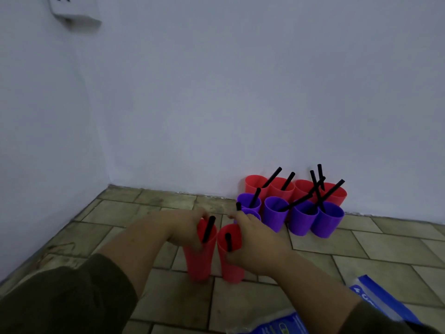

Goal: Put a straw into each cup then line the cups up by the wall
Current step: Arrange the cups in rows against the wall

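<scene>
On my feed both hands are down on two tall, smooth plastic cups that stand side by side on the floor (pixel 168 297), touching or nearly so. The left hand (pixel 185 227) grasps the left red cup (pixel 199 263) at its rim, fingers curled over the lip. The right hand (pixel 255 239) grasps the right red cup (pixel 232 268), thumb on the near side and fingers reaching over the far edge.

Each cup tapers toward its base and holds a thin, matte black straw. The left straw (pixel 209 229) leans up and to the right, and only the top of the right straw (pixel 228 242) shows.

Just behind my right hand a half-hidden purple cup (pixel 252 213) peeks out, with a straw tip (pixel 238 206) above the knuckles. I cannot make out its body.

Against the wall (pixel 240 92), which is painted pale and plain, stands a row of red cups (pixel 280 189). A row of purple cups (pixel 302 218) is packed tight in front of them. Their straws lean at different angles and cross at the right end, so I cannot tell which straw sits in which cup there.

The floor is rectangular stone-look tiles, mottled beige with dark grout, grimy near the corner. A glossy blue and white plastic packet (pixel 380 297) lies at the lower right, cut off by the frame and partly behind my forearm. Dark olive sleeves (pixel 72 297) cover the arms. A white wall socket (pixel 74 10) is clipped at the top left.
</scene>
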